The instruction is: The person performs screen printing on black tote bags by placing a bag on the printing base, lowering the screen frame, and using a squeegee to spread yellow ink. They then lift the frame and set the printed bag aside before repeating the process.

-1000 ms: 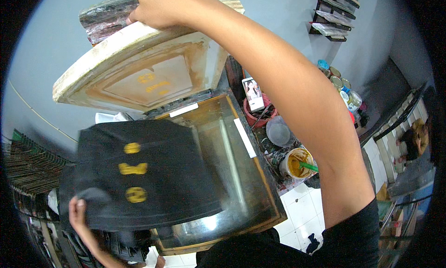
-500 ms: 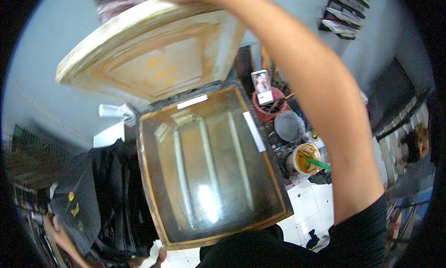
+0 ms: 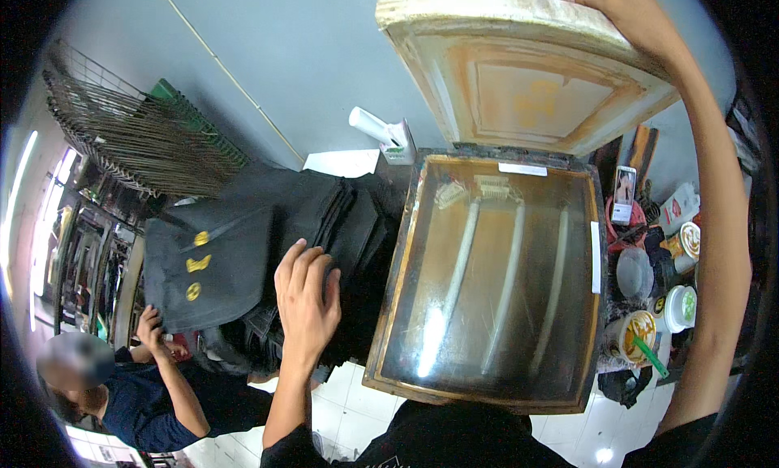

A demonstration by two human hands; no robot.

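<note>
My right hand grips the top edge of a raised screen-printing frame, whose mesh carries yellow-orange ink stains. The frame stands tilted up at the back of a glass-topped light table with tubes under the glass. My left hand is open, fingers stretched, over the near right side of a pile of black cloth; whether it touches the cloth I cannot tell. On top lies a black cloth piece with yellow printed marks. A co-worker's hand is at its near left corner.
Right of the table stand an ink tub with a green spatula, lidded white tubs, and a phone propped in a red container. A wire drying rack rises at far left. A white roll lies behind the cloth.
The view has swung left, so table and frame appear farther right. My left hand has come up by the cloth pile. My right hand still holds the raised frame.
</note>
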